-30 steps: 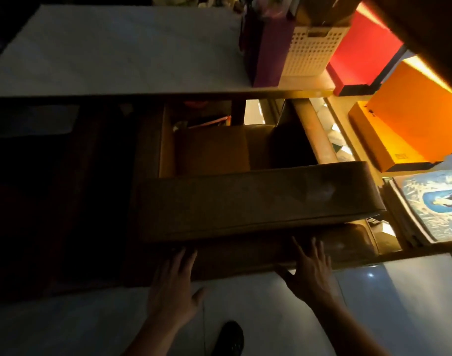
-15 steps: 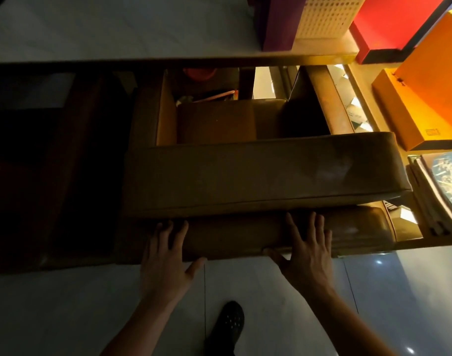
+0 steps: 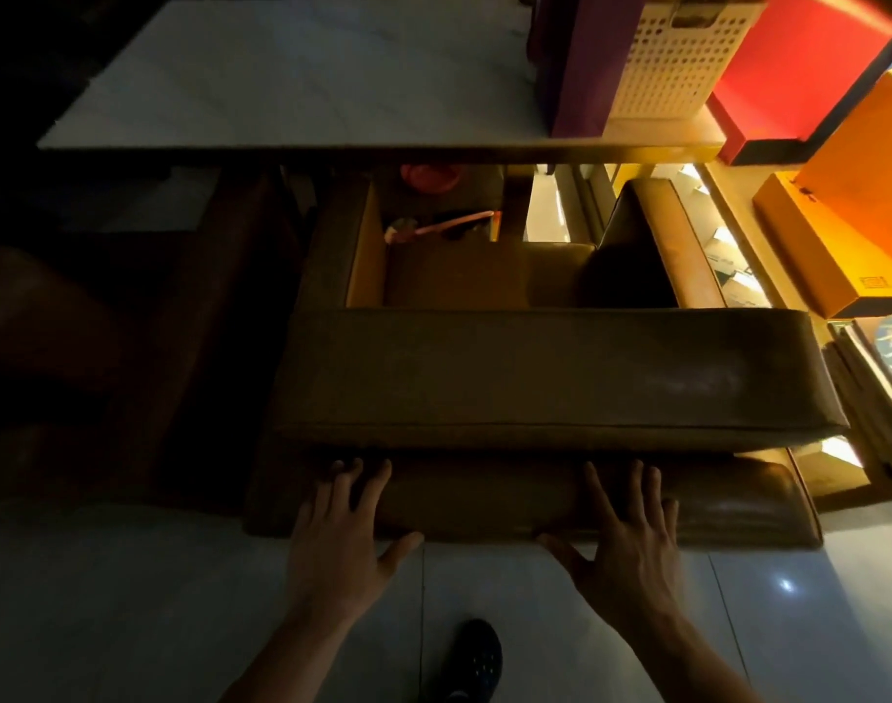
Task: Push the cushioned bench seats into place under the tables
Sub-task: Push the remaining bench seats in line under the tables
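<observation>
A brown cushioned bench seat lies crosswise in front of me, below the white table top. A second, lower brown cushion sticks out beneath it toward me. My left hand rests flat on the lower cushion's near edge at the left, fingers spread. My right hand lies flat on the same edge further right, fingers spread too. Neither hand grips anything. More brown padded pieces sit deeper under the table.
A purple box and a white perforated basket stand on the table's right end. Red and orange boxes and stacked magazines fill the right side. Pale floor tiles and my black shoe are below.
Both hands moved forward from the floor side onto the lower cushion's near edge and now press flat on it. The view has shifted closer to the bench.
</observation>
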### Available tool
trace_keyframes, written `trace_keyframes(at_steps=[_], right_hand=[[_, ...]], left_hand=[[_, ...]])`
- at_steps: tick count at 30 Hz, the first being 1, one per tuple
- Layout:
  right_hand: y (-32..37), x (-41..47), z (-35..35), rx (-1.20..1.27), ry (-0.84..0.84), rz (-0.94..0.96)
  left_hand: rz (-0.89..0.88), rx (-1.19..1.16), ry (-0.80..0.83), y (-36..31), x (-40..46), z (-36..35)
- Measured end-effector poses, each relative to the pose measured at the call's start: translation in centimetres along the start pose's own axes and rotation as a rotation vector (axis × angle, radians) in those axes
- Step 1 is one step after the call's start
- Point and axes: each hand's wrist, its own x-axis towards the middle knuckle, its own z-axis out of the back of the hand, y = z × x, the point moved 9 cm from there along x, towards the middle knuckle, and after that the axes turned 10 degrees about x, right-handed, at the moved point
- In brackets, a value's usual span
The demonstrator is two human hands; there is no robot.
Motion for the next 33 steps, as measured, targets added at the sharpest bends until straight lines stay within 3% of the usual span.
trace_keyframes(at_steps=[16,33], right_hand=[[1.9,-15.0,-4.9,0.023,0.051,0.028],[4.3,-7.1,-3.5,-0.109,0.069,0.043]], left_hand=[[0.005,-0.037,0.042,5.3,-16.5,-2.9],[0.064,-0.143,0.038,6.1,-8.6,-2.0]])
